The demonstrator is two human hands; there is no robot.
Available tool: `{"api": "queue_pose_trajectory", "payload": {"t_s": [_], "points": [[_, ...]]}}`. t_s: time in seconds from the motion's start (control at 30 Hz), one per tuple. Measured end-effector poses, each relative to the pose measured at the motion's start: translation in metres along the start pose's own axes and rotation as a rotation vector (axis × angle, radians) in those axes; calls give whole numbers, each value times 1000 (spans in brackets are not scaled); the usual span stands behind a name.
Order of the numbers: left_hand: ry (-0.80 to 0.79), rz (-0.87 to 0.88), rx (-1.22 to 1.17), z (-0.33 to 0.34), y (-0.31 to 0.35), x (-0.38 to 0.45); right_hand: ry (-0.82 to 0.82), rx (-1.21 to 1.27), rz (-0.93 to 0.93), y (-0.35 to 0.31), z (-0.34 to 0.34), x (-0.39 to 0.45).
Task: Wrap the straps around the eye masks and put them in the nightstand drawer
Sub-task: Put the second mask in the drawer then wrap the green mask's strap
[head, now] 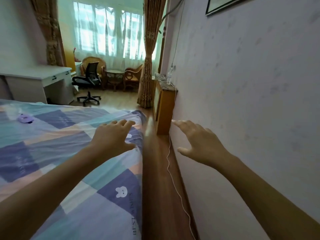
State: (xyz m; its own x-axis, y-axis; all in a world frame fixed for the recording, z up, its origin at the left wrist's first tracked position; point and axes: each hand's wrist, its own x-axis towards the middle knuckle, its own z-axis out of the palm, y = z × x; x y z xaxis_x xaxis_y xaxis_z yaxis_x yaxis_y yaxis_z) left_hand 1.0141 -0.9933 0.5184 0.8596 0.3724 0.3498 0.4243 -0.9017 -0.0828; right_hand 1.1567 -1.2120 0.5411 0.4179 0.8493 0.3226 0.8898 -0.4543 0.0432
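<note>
Left hand (113,135): released, fingers spread and relaxed, holding nothing, positioned over the right edge of the bed (72,153). Right hand (199,142): released, fingers extended, holding nothing, positioned beyond the bed's right edge, in front of the wall (251,101). One purple eye mask (25,118) lies on the patchwork bedcover near the bed's left side, well apart from both hands. A wooden nightstand (165,108) stands against the wall, past the bed's far right corner. A white cable (173,179) runs along the floor beside the wall.
</note>
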Motion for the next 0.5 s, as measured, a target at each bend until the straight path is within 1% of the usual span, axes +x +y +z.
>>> {"api": "queue_pose_trajectory", "payload": {"t_s": [0.23, 0.33, 0.5], "points": [[-75, -53, -20, 51, 25, 120, -49, 19, -39, 126, 38, 80], [-70, -80, -15, 70, 32, 172, -35, 48, -59, 172, 51, 124], [-70, -171, 28, 117, 30, 250, -18, 159, -158, 236, 94, 217]]}}
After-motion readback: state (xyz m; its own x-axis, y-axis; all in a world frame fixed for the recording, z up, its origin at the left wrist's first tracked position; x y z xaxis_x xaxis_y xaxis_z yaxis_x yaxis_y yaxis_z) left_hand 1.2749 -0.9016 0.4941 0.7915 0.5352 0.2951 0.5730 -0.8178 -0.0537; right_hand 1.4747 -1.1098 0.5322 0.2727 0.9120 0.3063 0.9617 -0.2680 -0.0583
